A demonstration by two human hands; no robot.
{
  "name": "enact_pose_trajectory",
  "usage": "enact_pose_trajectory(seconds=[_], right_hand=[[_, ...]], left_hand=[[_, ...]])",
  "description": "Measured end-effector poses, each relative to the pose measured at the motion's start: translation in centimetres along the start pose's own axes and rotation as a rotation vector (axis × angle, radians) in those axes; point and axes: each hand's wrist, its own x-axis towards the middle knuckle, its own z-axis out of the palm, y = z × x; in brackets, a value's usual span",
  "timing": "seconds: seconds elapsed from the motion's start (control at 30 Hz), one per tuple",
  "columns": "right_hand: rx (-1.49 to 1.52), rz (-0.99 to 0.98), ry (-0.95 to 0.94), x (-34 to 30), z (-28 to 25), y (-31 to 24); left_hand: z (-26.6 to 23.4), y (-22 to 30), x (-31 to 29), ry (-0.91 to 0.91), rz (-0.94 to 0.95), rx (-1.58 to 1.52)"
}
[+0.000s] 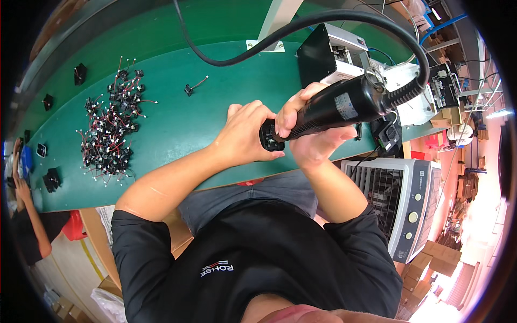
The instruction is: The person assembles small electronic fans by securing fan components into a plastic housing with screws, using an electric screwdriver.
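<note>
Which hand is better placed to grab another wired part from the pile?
Probably the left hand. It only steadies the small black part and sits on the pile's side of the green table. The right hand is wrapped around the electric screwdriver.

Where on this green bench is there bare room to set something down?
The widest free patch of the green bench lies between the pile of small wired black parts and the left hand, with only one stray wired part near its far edge. It is crowded on the right, around the right hand, the black power screwdriver and the machines.
</note>
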Motion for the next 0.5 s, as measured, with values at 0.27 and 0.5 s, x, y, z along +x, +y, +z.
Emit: enact_pose_trajectory(seconds=[0.27, 0.5], right_hand=[[-0.185, 0.024, -0.010, 1.5, 0.9, -1.3], [-0.473, -0.382, 0.243, 6.9, -7.3, -9.9]], left_hand=[[0.3, -0.3, 0.1, 0.068, 0.032, -0.041], [0.4, -0.3, 0.3, 0.029, 0.035, -0.005]])
